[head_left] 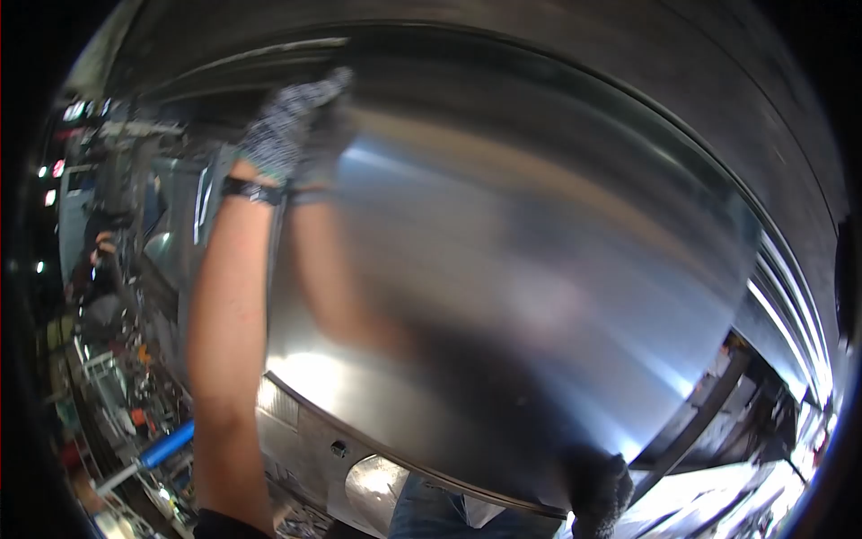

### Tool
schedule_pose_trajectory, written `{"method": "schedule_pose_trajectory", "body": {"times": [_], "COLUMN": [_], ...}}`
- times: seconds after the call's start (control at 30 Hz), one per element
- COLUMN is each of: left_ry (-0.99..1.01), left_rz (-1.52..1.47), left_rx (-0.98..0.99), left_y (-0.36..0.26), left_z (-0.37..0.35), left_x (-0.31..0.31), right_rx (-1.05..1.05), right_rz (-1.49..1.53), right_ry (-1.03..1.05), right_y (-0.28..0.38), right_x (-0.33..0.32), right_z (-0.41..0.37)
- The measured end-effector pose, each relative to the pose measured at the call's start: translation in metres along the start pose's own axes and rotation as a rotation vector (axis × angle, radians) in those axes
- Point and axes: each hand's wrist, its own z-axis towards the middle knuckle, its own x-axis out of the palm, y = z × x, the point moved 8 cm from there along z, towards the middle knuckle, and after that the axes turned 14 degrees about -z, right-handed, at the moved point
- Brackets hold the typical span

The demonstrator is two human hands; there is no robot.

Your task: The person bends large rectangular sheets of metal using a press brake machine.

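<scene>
A large, shiny metal sheet (467, 269) fills the middle of the head view, tilted, with a blurred reflection of my arm in it. My left hand (283, 135), in a grey speckled knit glove with a dark band at the wrist, is closed at the sheet's upper left edge. Part of its fingers is hard to separate from the reflection. Down at the sheet's lower right edge is my right hand (600, 494), in a dark glove. It looks closed around that edge, though its fingers are mostly in shadow.
Dark curved metal panels (754, 99) surround the sheet above and to the right. Below its front edge stands a grey metal face with a round plate (375, 483). A blue cylinder (168, 444) and clutter lie at left. Another person's hand (106, 242) shows far left.
</scene>
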Motion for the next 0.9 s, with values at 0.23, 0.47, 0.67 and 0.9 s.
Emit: {"method": "schedule_pose_trajectory", "body": {"times": [0.23, 0.47, 0.67, 0.9], "left_ry": [-0.029, 0.003, -0.021, -0.033], "left_rz": [-0.272, -0.079, -0.262, -0.254], "left_rx": [0.035, -0.294, -0.395, -0.412], "left_y": [-0.010, -0.015, 0.008, 0.004], "left_z": [0.004, 0.004, 0.003, 0.003], "left_x": [-0.001, -0.012, -0.008, -0.013], "right_rx": [-0.550, -0.141, -0.854, -0.909], "right_rz": [-0.758, 0.070, -2.105, -1.554], "right_ry": [-0.121, 0.114, -0.588, -0.423], "right_y": [0.052, 0.014, 0.056, 0.062], "right_x": [0.054, 0.028, 0.070, 0.089], "right_z": [-0.032, -0.015, -0.055, -0.081]}}
